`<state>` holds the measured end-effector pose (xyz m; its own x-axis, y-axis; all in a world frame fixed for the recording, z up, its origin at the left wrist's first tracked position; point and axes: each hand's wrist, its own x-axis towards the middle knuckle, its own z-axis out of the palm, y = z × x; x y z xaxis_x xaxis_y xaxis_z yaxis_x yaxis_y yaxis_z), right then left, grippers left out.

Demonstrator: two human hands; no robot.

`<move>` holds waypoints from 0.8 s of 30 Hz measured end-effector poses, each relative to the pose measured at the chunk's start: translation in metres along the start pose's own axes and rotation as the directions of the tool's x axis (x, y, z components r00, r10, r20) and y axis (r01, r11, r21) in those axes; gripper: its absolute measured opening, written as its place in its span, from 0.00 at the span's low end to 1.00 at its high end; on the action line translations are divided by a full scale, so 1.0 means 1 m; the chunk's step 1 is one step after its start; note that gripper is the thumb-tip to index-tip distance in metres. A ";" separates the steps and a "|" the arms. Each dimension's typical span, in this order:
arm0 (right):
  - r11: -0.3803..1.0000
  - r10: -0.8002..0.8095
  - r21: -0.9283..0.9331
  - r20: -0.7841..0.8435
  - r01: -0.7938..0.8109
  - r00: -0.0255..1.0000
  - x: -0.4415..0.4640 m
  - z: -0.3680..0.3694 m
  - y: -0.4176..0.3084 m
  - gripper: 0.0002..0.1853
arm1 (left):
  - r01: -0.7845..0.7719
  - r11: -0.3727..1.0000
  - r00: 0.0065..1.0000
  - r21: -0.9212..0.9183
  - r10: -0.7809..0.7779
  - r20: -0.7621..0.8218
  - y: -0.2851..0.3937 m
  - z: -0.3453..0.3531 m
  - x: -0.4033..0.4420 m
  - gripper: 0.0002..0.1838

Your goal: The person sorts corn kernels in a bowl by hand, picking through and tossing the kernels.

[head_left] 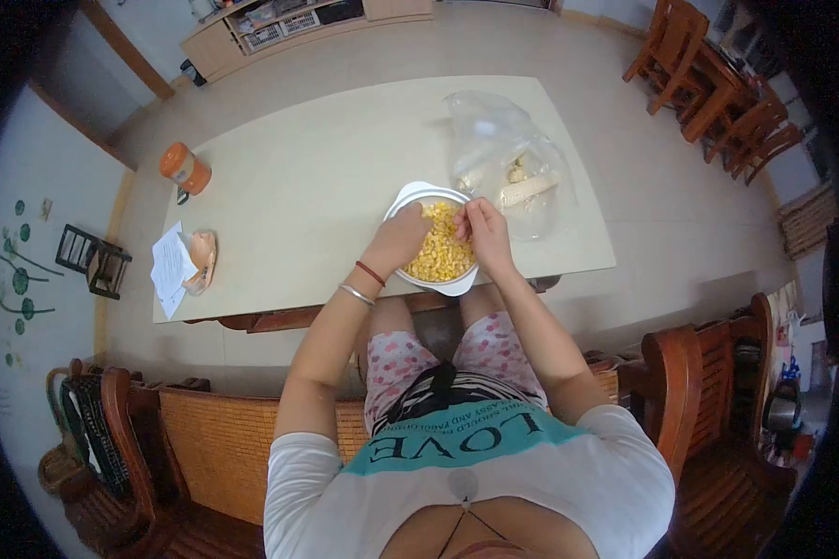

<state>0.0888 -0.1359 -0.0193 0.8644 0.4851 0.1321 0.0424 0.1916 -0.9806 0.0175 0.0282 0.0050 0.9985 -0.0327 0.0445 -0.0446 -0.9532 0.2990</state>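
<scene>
A white bowl with two side handles stands at the near edge of the table, filled with loose yellow corn kernels. My left hand, wearing a red cord and a silver bangle at the wrist, reaches over the bowl's left side. Its fingers are curled down at the kernels, and what they hold is hidden. Over the right rim is my right hand, thumb and fingers pinched together; anything between them is too small to name. Just beyond it lies a clear plastic bag with pale corn cobs in it.
The pale table carries an orange-lidded jar at the far left. Nearer on that side are printed papers beside a small clear package. Wooden chairs stand at the far right, and a wooden bench is behind me.
</scene>
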 end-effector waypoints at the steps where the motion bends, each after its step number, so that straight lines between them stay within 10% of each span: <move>1: 1.000 0.008 0.009 -0.002 -0.008 1.000 0.000 0.001 -0.001 0.15 | -0.034 0.999 0.999 0.018 0.034 -0.018 -0.005 -0.001 0.001 0.08; 18: 0.997 -0.016 0.075 -0.053 0.020 0.998 -0.001 -0.001 -0.004 0.14 | -0.347 0.868 0.937 -0.355 0.340 -0.085 0.007 0.008 -0.003 0.07; 24: 0.998 -0.014 0.056 -0.034 0.016 0.999 -0.001 -0.001 -0.002 0.14 | -0.275 0.961 0.961 0.027 0.275 0.007 0.004 0.017 0.000 0.05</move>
<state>0.0879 -0.1378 -0.0175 0.8804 0.4529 0.1407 0.0277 0.2470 -0.9686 0.0181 0.0190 -0.0101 0.9480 -0.2957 0.1181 -0.3166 -0.9151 0.2498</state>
